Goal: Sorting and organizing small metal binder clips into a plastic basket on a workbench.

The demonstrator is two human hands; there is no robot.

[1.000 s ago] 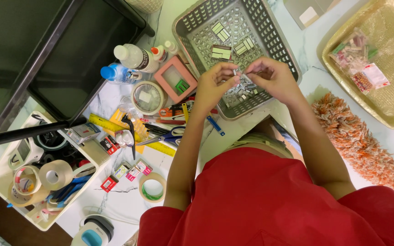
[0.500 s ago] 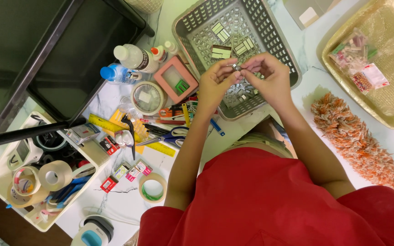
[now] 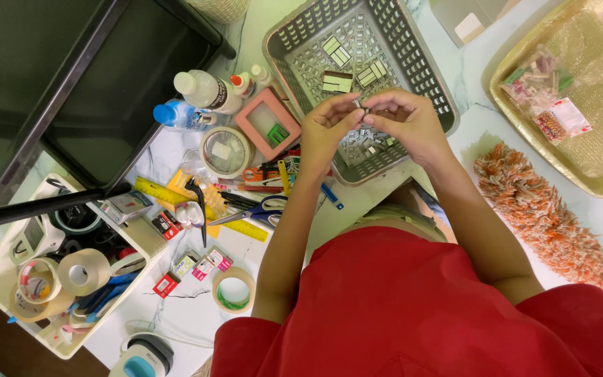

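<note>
A big black tray [image 3: 99,105] fills the upper left of the frame. At the bottom middle is the person's red shirt [image 3: 413,314], with both bare arms reaching up from it. A gold tray [image 3: 525,112] sits at the upper right with small packets [image 3: 549,105] in it. Below it, on the right, lies a fluffy orange duster [image 3: 532,209].

A grey basket [image 3: 413,49] sits at the top middle. Little flat cards [image 3: 336,52] lie in it, and a heap of small shiny bits [image 3: 368,143] lies at its lower edge.

At the lower left is a cream box [image 3: 141,241] full of tape rolls [image 3: 82,272]. One more tape roll [image 3: 233,290] lies on the table near the bottom. A clear bottle [image 3: 204,91] and a blue-capped bottle [image 3: 176,115] lie left of the basket. Beside them is a pink frame [image 3: 268,122] and a round tin [image 3: 226,150]. Under those are scissors [image 3: 256,209] and a yellow ruler [image 3: 204,209].

The left hand [image 3: 326,129] and the right hand [image 3: 403,122] meet just over the basket, above the shiny heap. Their fingertips pinch one tiny metal piece [image 3: 359,106] between them. Both hands are closed tight on it. It is too small to tell what it is.
</note>
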